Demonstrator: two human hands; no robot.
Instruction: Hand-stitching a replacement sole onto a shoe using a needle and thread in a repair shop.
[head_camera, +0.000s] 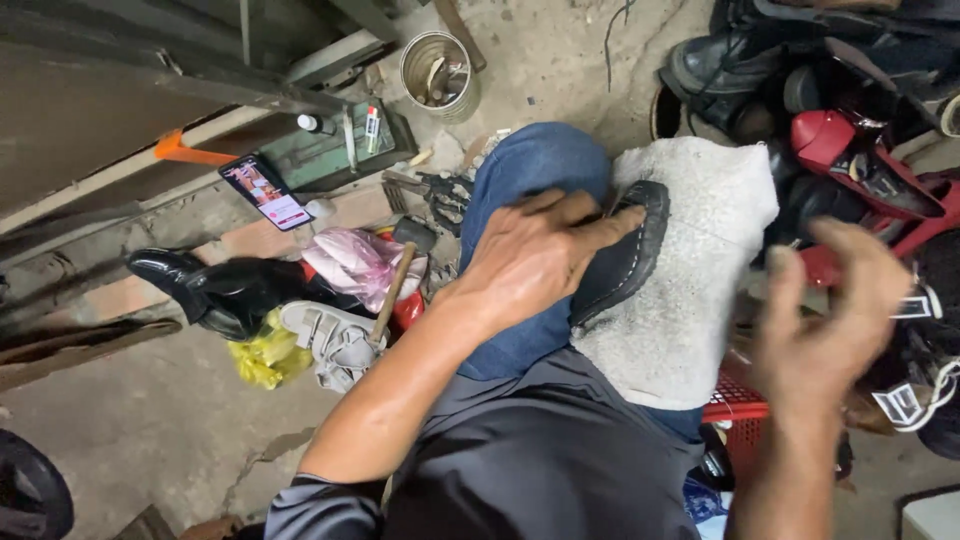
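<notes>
A black stitched shoe (628, 255) lies on a white towel (700, 290) spread over my lap, between my blue-jeaned knees. My left hand (530, 255) presses down on the shoe's near side, fingers closed over its edge and holding it in place. My right hand (830, 320) hovers blurred to the right of the towel, fingers spread, with nothing visible in it. It is nearest the red basket (735, 400) and the pile of shoes on the right.
A hammer (400, 270), a pink bag (355, 262), a white sandal (335, 345) and black boots (215, 290) lie on the floor at left. A lit phone (265, 192) leans by a green box. A tin can (438, 72) stands at the back. Red and black shoes (850, 160) crowd the right.
</notes>
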